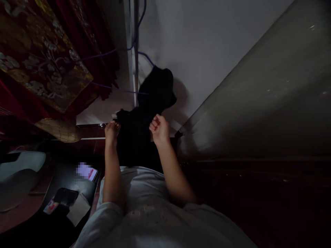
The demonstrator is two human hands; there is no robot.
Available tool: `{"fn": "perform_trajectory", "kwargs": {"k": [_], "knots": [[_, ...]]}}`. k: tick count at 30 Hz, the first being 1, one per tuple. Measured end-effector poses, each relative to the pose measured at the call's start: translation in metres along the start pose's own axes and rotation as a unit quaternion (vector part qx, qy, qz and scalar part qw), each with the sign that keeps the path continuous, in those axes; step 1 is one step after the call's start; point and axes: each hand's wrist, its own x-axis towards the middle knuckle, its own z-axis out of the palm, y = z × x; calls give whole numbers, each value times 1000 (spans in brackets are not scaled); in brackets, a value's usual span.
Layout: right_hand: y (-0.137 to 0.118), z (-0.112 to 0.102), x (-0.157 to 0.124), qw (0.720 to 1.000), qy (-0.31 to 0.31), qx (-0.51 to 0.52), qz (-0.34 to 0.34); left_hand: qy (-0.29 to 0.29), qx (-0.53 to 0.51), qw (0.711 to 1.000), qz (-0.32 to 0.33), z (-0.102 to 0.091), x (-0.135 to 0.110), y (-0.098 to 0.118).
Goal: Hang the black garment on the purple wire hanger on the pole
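A black garment (147, 113) hangs in front of me against a white wall, its upper part draped over a purple cord (124, 49). My left hand (112, 132) is closed on the garment's left edge. My right hand (159, 129) is curled in a fist on its right side, fingers gripping the cloth. Both forearms reach up from my white shirt (144, 210). The room is dim.
A dark red and gold patterned cloth (43, 58) hangs at the upper left. Below it, a lit phone (87, 171), a dark wallet (65, 196) and papers lie on a dark surface. A grey-white object (18, 172) sits at far left. A large grey panel (269, 93) fills the right.
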Motion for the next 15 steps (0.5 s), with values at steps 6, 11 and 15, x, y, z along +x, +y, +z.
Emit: {"fn": "perform_trajectory", "kwargs": {"k": [6,11,15], "knots": [[-9,-32,19,988,149,50,1,-27,-31,999,28,24,-9,22],[-13,-32,7,957,-92,-216,-171,-91,38,990,97,54,-34,38],[-16,-18,-16,860,-342,-364,-107,-112,81,978,156,69,-50,52]]}}
